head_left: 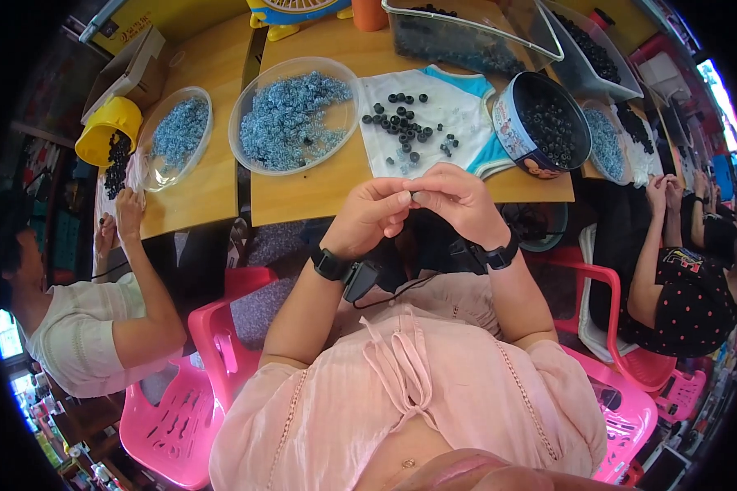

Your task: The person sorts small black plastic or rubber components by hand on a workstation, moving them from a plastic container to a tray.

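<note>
A wooden table [295, 196] carries the work, a clear bin [499, 37] standing beyond a white cloth [377, 88] trimmed in blue. Just left of the cloth sits a round bowl [344, 116] of blue beads [282, 114]; at its right side stands a printed tin [510, 135] of black beads [553, 131], and the two appear to limit sideways reach. By the cloth's near edge, a person's left hand [368, 213] and right hand [460, 200] meet, thumbs and forefingers drawn into a narrow pinch. Loose beads [405, 124] clutter the middle of the cloth. Between the fingertips, at the cloth's near side, is a dark bead [413, 196], mostly hidden; which hand bears the hold cannot be told. The step in hand looks to be close fingertip work on that bead, and the next move seems to call for a steady pinch and small, careful turns.
</note>
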A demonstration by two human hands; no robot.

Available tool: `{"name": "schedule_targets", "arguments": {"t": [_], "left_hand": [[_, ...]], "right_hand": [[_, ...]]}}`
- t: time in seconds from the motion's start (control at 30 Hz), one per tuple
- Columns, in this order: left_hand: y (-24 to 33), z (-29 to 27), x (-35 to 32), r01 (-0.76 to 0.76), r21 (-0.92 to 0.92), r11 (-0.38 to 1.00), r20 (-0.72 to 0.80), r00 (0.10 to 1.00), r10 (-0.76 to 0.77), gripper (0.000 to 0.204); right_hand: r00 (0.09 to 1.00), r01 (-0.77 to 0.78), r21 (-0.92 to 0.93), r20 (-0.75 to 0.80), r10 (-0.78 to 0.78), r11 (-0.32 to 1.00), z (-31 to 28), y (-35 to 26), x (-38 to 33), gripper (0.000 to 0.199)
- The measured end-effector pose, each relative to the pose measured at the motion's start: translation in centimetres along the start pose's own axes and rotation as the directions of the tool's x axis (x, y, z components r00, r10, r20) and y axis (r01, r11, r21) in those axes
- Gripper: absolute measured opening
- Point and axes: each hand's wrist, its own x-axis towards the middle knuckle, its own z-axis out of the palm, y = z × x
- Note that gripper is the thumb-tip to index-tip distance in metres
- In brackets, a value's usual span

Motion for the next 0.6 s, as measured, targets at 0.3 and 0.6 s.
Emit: {"name": "schedule_targets", "arguments": {"t": [0.3, 0.6], "left_hand": [[-0.6, -1.0, 0.7, -0.242, 0.359, 0.902, -0.124, 0.945, 0.303, 0.022], [-0.7, -1.0, 0.9, -0.232, 0.393, 0.89, -0.136, 0.942, 0.305, 0.023]], "right_hand": [[0.937, -0.276, -0.463, -0.324, 0.129, 0.842, -5.7, 1.6, 2.2, 0.017], [0.985, -0.15, -0.771, -0.062, 0.161, 0.619, -5.6, 3.8, 6.6, 0.016]]}}
